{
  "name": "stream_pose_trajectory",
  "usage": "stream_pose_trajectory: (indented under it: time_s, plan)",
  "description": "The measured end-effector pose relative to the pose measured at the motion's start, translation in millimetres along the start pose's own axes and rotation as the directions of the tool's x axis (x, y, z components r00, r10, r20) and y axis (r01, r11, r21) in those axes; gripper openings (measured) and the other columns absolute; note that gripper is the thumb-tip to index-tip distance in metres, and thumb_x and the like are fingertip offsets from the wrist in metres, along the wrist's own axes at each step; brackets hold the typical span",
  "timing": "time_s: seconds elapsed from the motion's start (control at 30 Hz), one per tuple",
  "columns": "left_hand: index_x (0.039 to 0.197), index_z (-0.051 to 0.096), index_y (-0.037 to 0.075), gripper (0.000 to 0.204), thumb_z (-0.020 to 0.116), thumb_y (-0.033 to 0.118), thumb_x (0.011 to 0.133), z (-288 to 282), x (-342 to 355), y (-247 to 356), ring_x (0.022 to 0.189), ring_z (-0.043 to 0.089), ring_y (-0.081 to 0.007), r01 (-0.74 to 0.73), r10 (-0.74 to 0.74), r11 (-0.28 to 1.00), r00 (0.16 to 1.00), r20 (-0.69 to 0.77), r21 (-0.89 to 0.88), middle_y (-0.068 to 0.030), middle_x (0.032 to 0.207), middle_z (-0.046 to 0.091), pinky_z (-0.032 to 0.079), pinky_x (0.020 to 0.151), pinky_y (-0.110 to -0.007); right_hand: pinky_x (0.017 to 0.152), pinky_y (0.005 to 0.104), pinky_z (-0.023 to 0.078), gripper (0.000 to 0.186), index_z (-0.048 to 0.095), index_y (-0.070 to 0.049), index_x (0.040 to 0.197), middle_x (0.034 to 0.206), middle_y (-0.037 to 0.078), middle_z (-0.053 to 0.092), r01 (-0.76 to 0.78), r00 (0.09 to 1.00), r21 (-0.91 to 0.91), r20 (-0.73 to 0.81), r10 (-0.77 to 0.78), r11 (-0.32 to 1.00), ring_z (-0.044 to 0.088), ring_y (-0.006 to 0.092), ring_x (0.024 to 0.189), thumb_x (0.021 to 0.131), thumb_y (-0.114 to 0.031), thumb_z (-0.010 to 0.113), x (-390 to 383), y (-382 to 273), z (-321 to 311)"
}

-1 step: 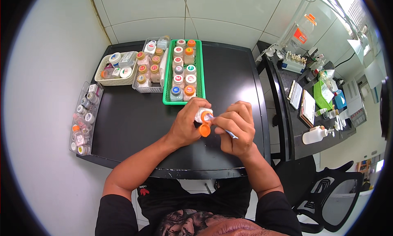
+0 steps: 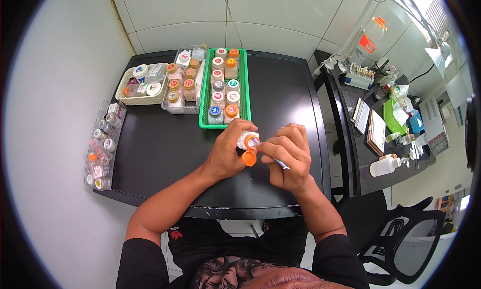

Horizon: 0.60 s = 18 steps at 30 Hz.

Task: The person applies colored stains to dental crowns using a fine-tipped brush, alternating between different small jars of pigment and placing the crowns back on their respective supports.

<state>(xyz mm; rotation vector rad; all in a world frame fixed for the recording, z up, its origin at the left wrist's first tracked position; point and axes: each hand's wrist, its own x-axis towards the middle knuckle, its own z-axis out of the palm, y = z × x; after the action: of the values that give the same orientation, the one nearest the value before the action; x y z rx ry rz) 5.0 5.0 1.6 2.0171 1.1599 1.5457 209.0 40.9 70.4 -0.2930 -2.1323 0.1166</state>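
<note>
My left hand (image 2: 226, 151) is closed around a small clear bottle (image 2: 245, 140) of whitish contents, tilted toward me. Its orange flip cap (image 2: 249, 158) hangs open below the orange-rimmed mouth. My right hand (image 2: 289, 157) pinches a slender pale blue-white tool (image 2: 280, 163), whose kind I cannot make out. One end of the tool is at the bottle's mouth; the other sticks out beneath my fingers. Both hands are above the black table, just in front of a green basket (image 2: 204, 119) of bottles with white, orange, grey and blue caps.
Left of the green basket stand a clear tray (image 2: 193, 110) of brown-capped bottles and a cream basket (image 2: 145, 99) of jars. A clear bin (image 2: 107, 186) of small bottles lines the table's left edge. To the right, a side desk holds notebooks (image 2: 377, 131) and a white pump bottle (image 2: 385, 166).
The bottle and its cap have shifted very slightly to the left. The slender tool has moved slightly with my right hand; both grips are the same.
</note>
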Motion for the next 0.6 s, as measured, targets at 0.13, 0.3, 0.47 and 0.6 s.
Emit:
stream_pose_trajectory:
  time_s: [0.13,0.3,0.47,0.6]
  plan:
    - [0.132,0.062,0.003,0.06,0.095,0.008,0.083,0,-2,-3,0.122,0.07,-0.0287,0.054,-0.054,0.999,0.999,-0.01,-0.01,-0.0141,0.123,0.069,0.058,0.103,-0.042,0.091,0.0453,0.048,0.023,0.078,-0.009,0.101,0.085,0.002,0.07,0.002,1.0,0.018,-0.017,-0.001,1.0,0.065,0.0248,0.087,0.08,-0.015,0.087,3,-4,-2]
    - [0.137,0.062,0.003,0.06,0.09,0.004,0.084,-2,2,6,0.119,0.069,-0.03,0.037,-0.038,0.999,0.999,-0.025,-0.028,-0.0156,0.128,0.066,0.056,0.104,-0.043,0.091,0.0455,0.048,0.022,0.078,-0.009,0.099,0.085,0.002,0.071,-0.051,0.997,-0.051,-0.061,0.048,0.997,0.064,0.0244,0.089,0.079,-0.013,0.086,1,-2,2]
    - [0.142,0.061,0.003,0.06,0.086,0.004,0.088,-5,3,8,0.118,0.068,-0.032,0.018,-0.018,1.0,1.0,0.024,-0.015,-0.0171,0.131,0.064,0.056,0.105,-0.043,0.091,0.0467,0.047,0.022,0.077,-0.009,0.097,0.085,0.002,0.073,-0.034,0.996,0.003,-0.082,0.034,0.999,0.062,0.0261,0.086,0.078,-0.014,0.086,0,-2,-4]
    - [0.139,0.061,0.003,0.057,0.086,0.002,0.088,-5,2,2,0.118,0.071,-0.0319,-0.028,0.027,0.998,1.0,0.014,0.051,-0.0177,0.13,0.068,0.058,0.104,-0.042,0.091,0.047,0.047,0.023,0.077,-0.008,0.097,0.085,0.002,0.073,-0.012,0.999,-0.016,-0.044,0.012,1.0,0.061,0.0265,0.085,0.078,-0.016,0.087,2,-1,-3]
